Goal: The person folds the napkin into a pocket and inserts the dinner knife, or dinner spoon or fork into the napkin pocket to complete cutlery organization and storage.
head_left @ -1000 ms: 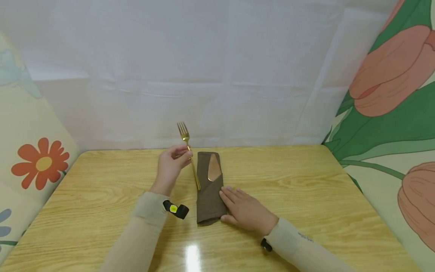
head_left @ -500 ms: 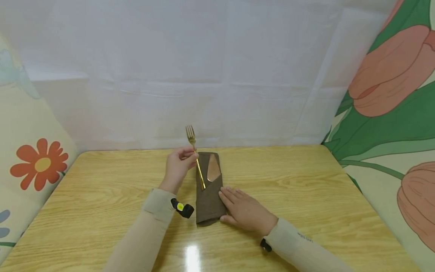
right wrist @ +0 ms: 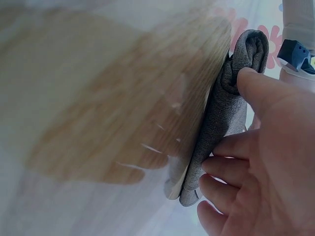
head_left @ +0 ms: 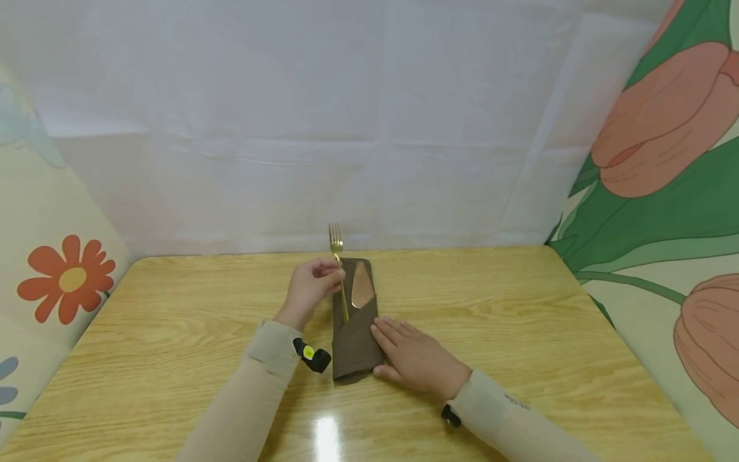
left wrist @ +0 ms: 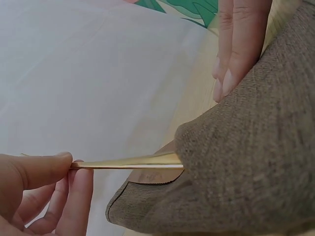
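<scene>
My left hand (head_left: 308, 289) pinches a gold fork (head_left: 335, 239) between thumb and fingers, tines pointing away from me. The lower end of its handle enters the diagonal pocket of a folded dark brown napkin (head_left: 355, 350). In the left wrist view, that gold handle (left wrist: 130, 161) slips under the cloth edge and its tip is hidden. A broad copper-coloured blade (head_left: 362, 285) lies in the same pocket, its lower part covered. My right hand (head_left: 418, 362) rests on the table with fairly straight fingers, their tips and thumb touching the napkin's right side.
The wooden table (head_left: 491, 321) is shiny and extends to both sides of the napkin. Behind it hangs a white cloth (head_left: 369, 128). Flower-patterned panels (head_left: 664, 256) stand at left and right. Each wrist wears a small black camera (head_left: 312, 356).
My left hand has moved right and brought the fork from beside the napkin over it. The fork has turned more upright, and its handle end has gone into the pocket. My right hand stays put.
</scene>
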`<state>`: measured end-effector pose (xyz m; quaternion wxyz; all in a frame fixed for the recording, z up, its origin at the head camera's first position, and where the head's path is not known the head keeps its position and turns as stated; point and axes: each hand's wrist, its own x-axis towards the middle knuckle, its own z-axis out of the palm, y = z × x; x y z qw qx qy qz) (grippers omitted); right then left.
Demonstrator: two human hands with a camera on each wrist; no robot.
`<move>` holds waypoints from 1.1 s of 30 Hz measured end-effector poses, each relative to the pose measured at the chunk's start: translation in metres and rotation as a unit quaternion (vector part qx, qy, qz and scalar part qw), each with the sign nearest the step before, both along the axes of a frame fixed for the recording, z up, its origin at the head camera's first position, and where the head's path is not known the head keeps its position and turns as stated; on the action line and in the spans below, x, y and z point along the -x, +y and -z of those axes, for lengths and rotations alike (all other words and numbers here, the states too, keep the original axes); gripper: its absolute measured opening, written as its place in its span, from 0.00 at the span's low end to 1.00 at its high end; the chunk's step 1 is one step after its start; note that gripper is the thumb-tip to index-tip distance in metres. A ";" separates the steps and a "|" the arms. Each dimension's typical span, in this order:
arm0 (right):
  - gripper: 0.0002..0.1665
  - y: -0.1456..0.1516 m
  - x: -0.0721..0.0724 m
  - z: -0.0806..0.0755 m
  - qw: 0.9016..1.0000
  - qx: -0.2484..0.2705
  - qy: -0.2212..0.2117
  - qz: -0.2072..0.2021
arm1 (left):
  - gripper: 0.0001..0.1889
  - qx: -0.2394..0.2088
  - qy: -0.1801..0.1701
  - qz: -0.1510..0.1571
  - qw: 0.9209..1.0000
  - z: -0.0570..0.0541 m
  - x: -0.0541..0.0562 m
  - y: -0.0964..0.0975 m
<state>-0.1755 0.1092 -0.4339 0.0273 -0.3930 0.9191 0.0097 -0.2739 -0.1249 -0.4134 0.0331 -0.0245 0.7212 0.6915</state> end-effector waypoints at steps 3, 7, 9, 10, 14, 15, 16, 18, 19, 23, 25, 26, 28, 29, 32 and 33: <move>0.41 0.000 0.000 0.000 1.000 -0.004 0.001 0.001 | 0.18 0.000 -0.008 0.010 1.000 0.001 -0.001 0.000; 0.42 0.000 0.000 0.000 1.000 -0.011 -0.001 0.004 | 0.18 0.009 -0.024 0.019 0.999 0.003 -0.003 0.000; 0.42 -0.001 0.000 0.000 1.000 -0.014 -0.003 0.006 | 0.18 0.017 -0.030 0.024 0.999 0.003 -0.004 0.000; 0.43 -0.001 0.000 0.000 1.000 -0.014 -0.005 0.007 | 0.17 0.020 -0.032 0.026 0.999 0.004 -0.005 0.001; 0.42 -0.001 0.000 0.000 1.000 -0.011 -0.007 0.009 | 0.16 0.026 -0.038 0.033 0.998 0.006 -0.007 0.002; 0.42 -0.001 0.000 0.000 1.000 -0.010 -0.007 0.010 | 0.16 0.025 -0.040 0.035 0.998 0.007 -0.008 0.002; 0.42 -0.001 0.000 0.000 1.000 -0.010 -0.006 0.009 | 0.16 0.024 -0.044 0.037 0.998 0.008 -0.008 0.003; 0.42 -0.001 0.000 0.000 1.000 -0.010 -0.004 0.010 | 0.16 0.024 -0.050 0.038 0.998 0.009 -0.009 0.003; 0.42 -0.002 0.000 0.000 1.000 -0.011 -0.005 0.010 | 0.16 0.025 -0.054 0.038 0.997 0.009 -0.010 0.003; 0.42 -0.002 0.001 -0.001 1.000 -0.010 -0.003 0.008 | 0.17 0.029 -0.063 0.043 0.997 0.010 -0.011 0.004; 0.42 -0.002 0.001 0.000 1.000 -0.009 -0.002 0.007 | 0.17 0.028 -0.064 0.048 0.996 0.010 -0.013 0.004; 0.42 -0.002 0.001 0.000 1.000 -0.010 -0.001 0.006 | 0.17 0.027 -0.063 0.051 0.996 0.010 -0.014 0.004; 0.42 -0.002 0.001 0.000 1.000 -0.010 -0.001 0.006 | 0.16 0.028 -0.061 0.057 0.996 0.009 -0.016 0.003; 0.42 -0.002 0.001 0.001 1.000 -0.009 -0.001 0.005 | 0.16 0.029 -0.056 0.059 0.996 0.010 -0.017 0.003; 0.42 -0.002 0.001 0.001 1.000 -0.008 -0.004 0.005 | 0.15 0.037 -0.053 0.063 0.996 0.011 -0.019 0.003; 0.42 -0.002 0.001 0.000 1.000 -0.008 -0.004 0.005 | 0.15 0.042 -0.052 0.066 0.996 0.012 -0.019 0.003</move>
